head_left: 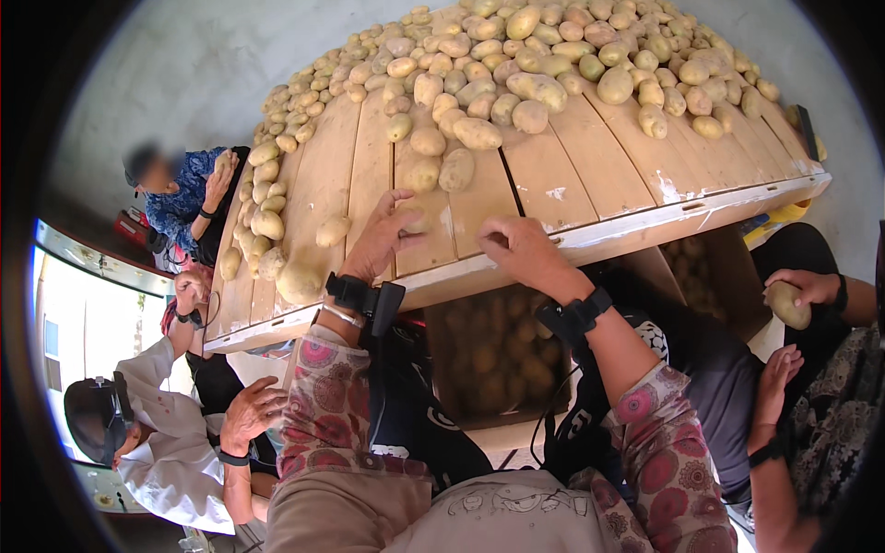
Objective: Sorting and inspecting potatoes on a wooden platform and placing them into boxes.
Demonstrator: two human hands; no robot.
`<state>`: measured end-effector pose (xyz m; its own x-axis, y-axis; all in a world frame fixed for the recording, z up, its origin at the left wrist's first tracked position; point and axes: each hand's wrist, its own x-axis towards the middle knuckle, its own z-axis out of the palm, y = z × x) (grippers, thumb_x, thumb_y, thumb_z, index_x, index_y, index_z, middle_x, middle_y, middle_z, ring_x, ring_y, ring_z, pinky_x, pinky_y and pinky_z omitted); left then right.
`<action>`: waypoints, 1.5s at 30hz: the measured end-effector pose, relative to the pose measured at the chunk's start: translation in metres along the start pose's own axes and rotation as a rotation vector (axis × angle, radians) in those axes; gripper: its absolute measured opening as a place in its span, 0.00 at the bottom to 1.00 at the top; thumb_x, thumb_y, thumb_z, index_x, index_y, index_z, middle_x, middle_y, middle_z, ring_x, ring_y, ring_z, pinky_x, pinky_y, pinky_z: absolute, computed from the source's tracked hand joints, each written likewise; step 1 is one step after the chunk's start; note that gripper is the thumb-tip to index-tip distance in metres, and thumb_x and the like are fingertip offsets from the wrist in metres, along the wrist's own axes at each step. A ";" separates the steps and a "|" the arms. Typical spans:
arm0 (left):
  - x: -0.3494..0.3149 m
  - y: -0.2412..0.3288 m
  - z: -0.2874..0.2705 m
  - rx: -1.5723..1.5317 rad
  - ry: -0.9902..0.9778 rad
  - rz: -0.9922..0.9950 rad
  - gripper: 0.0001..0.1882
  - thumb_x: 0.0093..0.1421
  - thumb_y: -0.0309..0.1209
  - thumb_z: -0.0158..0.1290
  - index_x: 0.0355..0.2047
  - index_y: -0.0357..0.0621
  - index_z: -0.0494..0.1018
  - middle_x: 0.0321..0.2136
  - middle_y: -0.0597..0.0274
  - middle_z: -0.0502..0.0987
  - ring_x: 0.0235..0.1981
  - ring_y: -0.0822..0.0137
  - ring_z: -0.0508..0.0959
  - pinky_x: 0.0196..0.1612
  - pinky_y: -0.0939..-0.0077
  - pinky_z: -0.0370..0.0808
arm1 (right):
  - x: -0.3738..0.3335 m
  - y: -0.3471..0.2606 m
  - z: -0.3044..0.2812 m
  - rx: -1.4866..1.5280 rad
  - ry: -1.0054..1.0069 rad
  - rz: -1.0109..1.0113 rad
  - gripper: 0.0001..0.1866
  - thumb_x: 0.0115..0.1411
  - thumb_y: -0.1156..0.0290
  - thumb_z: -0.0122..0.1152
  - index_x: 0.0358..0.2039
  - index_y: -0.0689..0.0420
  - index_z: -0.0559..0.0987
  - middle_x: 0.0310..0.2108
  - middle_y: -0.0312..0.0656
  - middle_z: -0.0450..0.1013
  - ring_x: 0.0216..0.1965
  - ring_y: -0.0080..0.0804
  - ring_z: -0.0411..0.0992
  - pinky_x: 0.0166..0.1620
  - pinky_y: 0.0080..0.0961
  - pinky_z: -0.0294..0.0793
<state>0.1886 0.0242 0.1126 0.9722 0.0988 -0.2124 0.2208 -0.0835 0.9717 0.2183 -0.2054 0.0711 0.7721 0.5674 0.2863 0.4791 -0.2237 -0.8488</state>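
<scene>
My left hand (pixel 385 241) is over the near part of the wooden table, its fingers curled around a potato (pixel 417 219) that shows partly beside the thumb. To the right, my right hand (pixel 524 251) hangs above the table's front edge with its fingers bent inward, and no potato shows in it. Two loose potatoes, a yellowish one (pixel 421 175) and a rougher one (pixel 456 170), lie just beyond my hands. Another single potato (pixel 333 230) rests left of my left hand. Both of my wrists wear black bands.
A large potato heap (pixel 553 46) covers the far side of the slatted table (pixel 544 175). More potatoes line its left edge. Below the front edge stands a box of potatoes (pixel 498 346). Co-workers sit to the left and right; one on the right holds a potato (pixel 786 304).
</scene>
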 end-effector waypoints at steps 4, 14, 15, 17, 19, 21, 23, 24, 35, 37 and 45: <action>-0.035 -0.016 0.019 -0.614 -0.091 -0.159 0.21 0.61 0.49 0.39 0.39 0.45 0.69 0.28 0.56 0.75 0.21 0.65 0.74 0.24 0.73 0.73 | 0.005 0.010 -0.003 0.340 0.080 0.156 0.11 0.58 0.69 0.55 0.36 0.63 0.76 0.31 0.41 0.75 0.31 0.27 0.75 0.35 0.22 0.74; -0.133 -0.055 0.050 -0.811 -0.027 -0.116 0.21 0.63 0.51 0.38 0.37 0.46 0.69 0.29 0.61 0.76 0.24 0.66 0.73 0.25 0.76 0.70 | -0.020 0.007 -0.011 0.869 0.189 0.314 0.12 0.61 0.66 0.55 0.39 0.61 0.76 0.34 0.39 0.75 0.33 0.24 0.74 0.37 0.17 0.74; -0.147 -0.069 0.051 -0.874 0.068 -0.170 0.19 0.63 0.48 0.38 0.39 0.46 0.69 0.31 0.59 0.76 0.25 0.64 0.73 0.26 0.76 0.70 | -0.013 0.007 -0.022 0.904 0.243 0.304 0.12 0.60 0.66 0.55 0.38 0.62 0.75 0.33 0.40 0.75 0.31 0.24 0.74 0.36 0.17 0.74; -0.173 -0.099 0.052 -0.977 0.216 -0.303 0.18 0.61 0.42 0.37 0.39 0.45 0.71 0.34 0.57 0.76 0.27 0.64 0.74 0.25 0.78 0.71 | -0.008 0.017 -0.039 0.964 0.305 0.285 0.12 0.60 0.66 0.55 0.38 0.61 0.75 0.33 0.39 0.75 0.32 0.24 0.74 0.36 0.18 0.74; -0.202 -0.131 0.056 -0.957 0.220 -0.492 0.18 0.59 0.41 0.36 0.38 0.46 0.71 0.33 0.57 0.76 0.24 0.64 0.72 0.21 0.79 0.69 | -0.016 0.027 -0.056 1.014 0.374 0.277 0.11 0.60 0.66 0.54 0.37 0.61 0.75 0.34 0.39 0.75 0.32 0.24 0.74 0.37 0.19 0.74; -0.231 -0.159 0.054 -1.036 0.021 -0.534 0.17 0.59 0.41 0.36 0.37 0.48 0.71 0.31 0.58 0.76 0.21 0.65 0.70 0.18 0.80 0.66 | -0.011 0.030 -0.064 1.149 0.425 0.281 0.11 0.60 0.66 0.54 0.37 0.60 0.74 0.35 0.39 0.75 0.34 0.25 0.73 0.38 0.19 0.74; -0.238 -0.166 0.066 -1.005 -0.036 -0.554 0.16 0.61 0.44 0.38 0.35 0.50 0.71 0.29 0.60 0.75 0.18 0.66 0.68 0.17 0.82 0.63 | -0.012 0.034 -0.070 1.158 0.428 0.304 0.10 0.61 0.66 0.53 0.37 0.60 0.74 0.35 0.40 0.75 0.36 0.25 0.73 0.39 0.19 0.73; -0.236 -0.164 0.074 -0.919 0.043 -0.604 0.16 0.62 0.45 0.39 0.36 0.50 0.70 0.29 0.62 0.76 0.19 0.67 0.71 0.18 0.82 0.65 | -0.013 0.036 -0.073 1.171 0.442 0.311 0.11 0.61 0.66 0.52 0.38 0.60 0.74 0.37 0.41 0.75 0.37 0.26 0.73 0.38 0.19 0.74; -0.199 -0.165 0.106 -0.172 0.055 -0.427 0.11 0.59 0.32 0.49 0.42 0.46 0.67 0.36 0.65 0.73 0.37 0.74 0.74 0.36 0.84 0.70 | -0.007 0.035 -0.071 1.274 0.411 0.333 0.12 0.62 0.63 0.52 0.30 0.59 0.75 0.23 0.34 0.72 0.25 0.21 0.71 0.27 0.14 0.71; -0.195 -0.176 0.103 -0.062 -0.233 -0.378 0.12 0.58 0.32 0.50 0.42 0.45 0.68 0.36 0.69 0.73 0.40 0.77 0.72 0.40 0.85 0.68 | -0.005 0.033 -0.069 1.272 0.425 0.337 0.12 0.62 0.63 0.52 0.31 0.59 0.75 0.23 0.34 0.72 0.25 0.21 0.71 0.27 0.14 0.71; -0.221 -0.092 0.045 -0.179 0.065 -0.206 0.09 0.61 0.27 0.46 0.42 0.43 0.69 0.41 0.62 0.74 0.45 0.69 0.74 0.46 0.78 0.70 | 0.001 0.030 -0.060 1.291 0.384 0.324 0.12 0.63 0.62 0.50 0.31 0.59 0.73 0.23 0.33 0.72 0.24 0.18 0.69 0.26 0.12 0.68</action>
<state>-0.0429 -0.0344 0.0659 0.8999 0.1596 -0.4059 0.3903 0.1206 0.9128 0.2588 -0.2588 0.0722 0.9398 0.3329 -0.0766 -0.3011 0.7013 -0.6461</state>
